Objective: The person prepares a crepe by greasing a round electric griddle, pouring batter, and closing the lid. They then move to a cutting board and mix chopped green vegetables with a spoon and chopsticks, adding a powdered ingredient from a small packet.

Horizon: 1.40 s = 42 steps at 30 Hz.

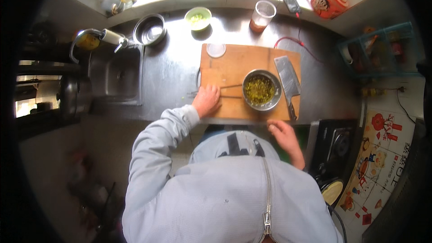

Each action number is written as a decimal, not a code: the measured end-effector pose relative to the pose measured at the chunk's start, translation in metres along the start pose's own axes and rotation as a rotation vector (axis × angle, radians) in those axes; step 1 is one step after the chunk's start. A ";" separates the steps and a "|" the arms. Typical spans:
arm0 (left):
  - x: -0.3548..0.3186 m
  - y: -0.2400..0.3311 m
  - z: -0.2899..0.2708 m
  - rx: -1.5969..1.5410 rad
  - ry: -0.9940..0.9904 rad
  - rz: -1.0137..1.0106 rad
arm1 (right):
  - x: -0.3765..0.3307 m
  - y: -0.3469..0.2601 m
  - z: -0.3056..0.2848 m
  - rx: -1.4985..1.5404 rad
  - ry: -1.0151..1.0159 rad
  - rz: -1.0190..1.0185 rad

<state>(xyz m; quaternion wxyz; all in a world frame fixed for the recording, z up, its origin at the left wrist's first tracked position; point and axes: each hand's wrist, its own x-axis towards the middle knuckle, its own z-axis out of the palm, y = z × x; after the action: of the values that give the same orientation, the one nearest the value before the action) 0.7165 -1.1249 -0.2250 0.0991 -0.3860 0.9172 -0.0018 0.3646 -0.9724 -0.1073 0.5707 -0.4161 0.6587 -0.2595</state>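
Note:
My left hand rests at the left edge of a wooden cutting board, its fingers closed around a pair of chopsticks. Their ends point right, toward a metal bowl of chopped yellow-green food in liquid. Just off the board's front edge hangs my right hand, fingers loosely bent and apart, with nothing visible in it. A cleaver lies right of the bowl, its handle toward me. On the board's far left corner sits a round, pale lid.
A sink with a faucet is at left. Behind the board stand a dark metal bowl, a green bowl and a clear container with red contents. A stove is at right, near a blue rack.

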 end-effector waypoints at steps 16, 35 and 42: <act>0.010 -0.014 0.047 0.062 -0.061 -0.068 | 0.000 -0.001 -0.004 -0.082 0.038 -0.067; 0.044 0.068 -0.146 -0.348 0.114 0.102 | 0.053 -0.050 0.037 0.597 0.045 -0.182; 0.060 0.085 -0.160 -0.679 0.325 0.215 | 0.027 -0.038 -0.012 0.541 0.410 -0.342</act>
<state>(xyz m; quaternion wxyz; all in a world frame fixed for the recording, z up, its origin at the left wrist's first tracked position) 0.5862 -1.1191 -0.0860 -0.1812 -0.2934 0.9045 0.2510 0.3622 -1.0168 -0.0880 0.4646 -0.2939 0.5880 -0.5933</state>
